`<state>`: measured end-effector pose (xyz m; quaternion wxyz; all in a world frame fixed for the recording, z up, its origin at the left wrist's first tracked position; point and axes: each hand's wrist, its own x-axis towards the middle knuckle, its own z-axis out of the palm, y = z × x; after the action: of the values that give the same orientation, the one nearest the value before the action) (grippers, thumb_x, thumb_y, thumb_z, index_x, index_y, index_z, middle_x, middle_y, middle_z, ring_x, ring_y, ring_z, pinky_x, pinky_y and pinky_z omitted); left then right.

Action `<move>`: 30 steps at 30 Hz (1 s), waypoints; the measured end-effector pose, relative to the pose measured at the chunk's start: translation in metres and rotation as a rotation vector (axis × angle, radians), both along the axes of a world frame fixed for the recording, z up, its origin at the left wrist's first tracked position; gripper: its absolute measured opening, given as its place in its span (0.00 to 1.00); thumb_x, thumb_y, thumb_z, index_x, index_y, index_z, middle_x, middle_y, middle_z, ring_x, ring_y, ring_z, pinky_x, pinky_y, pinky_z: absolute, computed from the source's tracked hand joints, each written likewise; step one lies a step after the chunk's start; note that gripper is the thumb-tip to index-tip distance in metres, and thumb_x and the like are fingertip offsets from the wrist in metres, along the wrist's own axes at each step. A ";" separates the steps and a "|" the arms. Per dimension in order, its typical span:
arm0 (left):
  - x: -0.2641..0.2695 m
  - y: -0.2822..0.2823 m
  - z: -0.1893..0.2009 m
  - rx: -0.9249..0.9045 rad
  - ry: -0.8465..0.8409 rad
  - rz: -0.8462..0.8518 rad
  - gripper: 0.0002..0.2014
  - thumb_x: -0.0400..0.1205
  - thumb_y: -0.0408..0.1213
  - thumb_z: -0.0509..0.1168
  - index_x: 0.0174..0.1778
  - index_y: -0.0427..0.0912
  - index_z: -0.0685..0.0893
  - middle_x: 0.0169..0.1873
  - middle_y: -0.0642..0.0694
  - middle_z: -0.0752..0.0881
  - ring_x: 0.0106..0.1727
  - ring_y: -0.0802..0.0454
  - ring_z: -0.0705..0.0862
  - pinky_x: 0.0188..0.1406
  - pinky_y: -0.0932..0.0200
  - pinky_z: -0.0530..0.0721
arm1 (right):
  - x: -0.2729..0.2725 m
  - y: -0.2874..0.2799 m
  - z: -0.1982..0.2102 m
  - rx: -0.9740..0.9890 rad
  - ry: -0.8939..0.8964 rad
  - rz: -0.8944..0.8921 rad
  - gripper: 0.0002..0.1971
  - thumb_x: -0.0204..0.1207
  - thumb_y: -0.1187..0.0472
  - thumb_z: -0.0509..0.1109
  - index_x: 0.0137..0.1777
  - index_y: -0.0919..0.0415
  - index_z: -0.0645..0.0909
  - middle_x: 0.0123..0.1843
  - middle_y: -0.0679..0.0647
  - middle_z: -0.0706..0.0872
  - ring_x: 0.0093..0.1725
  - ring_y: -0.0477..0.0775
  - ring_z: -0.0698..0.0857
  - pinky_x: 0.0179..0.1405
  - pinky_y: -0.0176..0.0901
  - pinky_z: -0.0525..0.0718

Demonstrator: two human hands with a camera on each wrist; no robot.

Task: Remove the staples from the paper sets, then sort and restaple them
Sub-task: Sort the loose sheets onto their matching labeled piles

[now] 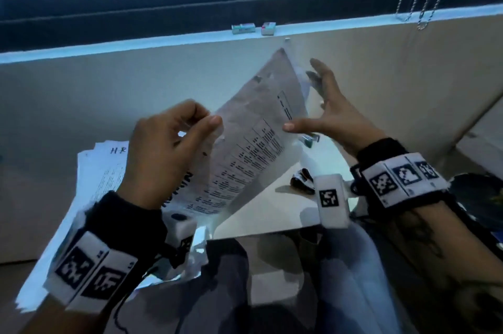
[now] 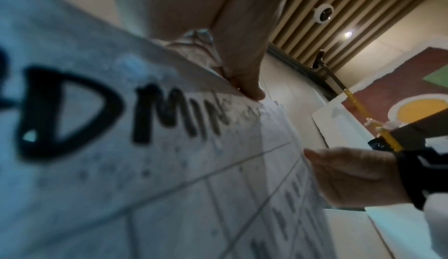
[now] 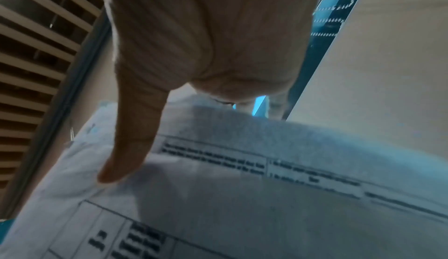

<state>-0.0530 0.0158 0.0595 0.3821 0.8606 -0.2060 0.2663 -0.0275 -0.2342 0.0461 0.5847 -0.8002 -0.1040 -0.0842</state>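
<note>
A person's left hand pinches the near edge of a printed paper set between thumb and curled fingers, holding it tilted up above the table, its far corner pointing toward the window ledge. The right hand is spread wide, fingers straight, its thumb touching the set's right edge and gripping nothing. Bold handwritten letters and a ruled grid cover the sheet in the left wrist view. A stack of loose papers lies under the left wrist. A stapler shows partly behind the right thumb; a dark staple remover lies on the table below. Two small boxes sit on the ledge.
</note>
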 end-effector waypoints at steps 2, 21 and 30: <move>0.003 0.007 0.011 0.050 -0.076 0.059 0.19 0.75 0.60 0.61 0.34 0.48 0.85 0.27 0.54 0.85 0.32 0.62 0.81 0.36 0.57 0.79 | 0.008 0.009 0.018 0.062 0.021 0.129 0.47 0.48 0.57 0.86 0.69 0.51 0.68 0.68 0.51 0.79 0.63 0.45 0.82 0.58 0.37 0.82; 0.006 0.067 0.042 -0.596 0.088 -0.199 0.28 0.67 0.30 0.75 0.62 0.33 0.76 0.44 0.59 0.90 0.51 0.60 0.88 0.49 0.67 0.84 | 0.002 0.074 0.090 0.516 -0.234 0.229 0.10 0.74 0.71 0.68 0.55 0.68 0.78 0.43 0.54 0.88 0.44 0.52 0.86 0.47 0.44 0.86; 0.049 0.150 0.035 -0.654 0.416 0.049 0.12 0.70 0.31 0.74 0.48 0.39 0.84 0.43 0.46 0.91 0.38 0.61 0.89 0.41 0.69 0.86 | -0.002 0.107 0.028 0.038 0.248 0.216 0.20 0.76 0.56 0.69 0.65 0.58 0.69 0.50 0.55 0.85 0.38 0.44 0.84 0.40 0.38 0.80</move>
<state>-0.0035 0.1659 0.0944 0.6634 0.7338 -0.0076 0.1465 -0.0299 -0.1271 0.0741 0.6137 -0.7774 -0.1150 0.0768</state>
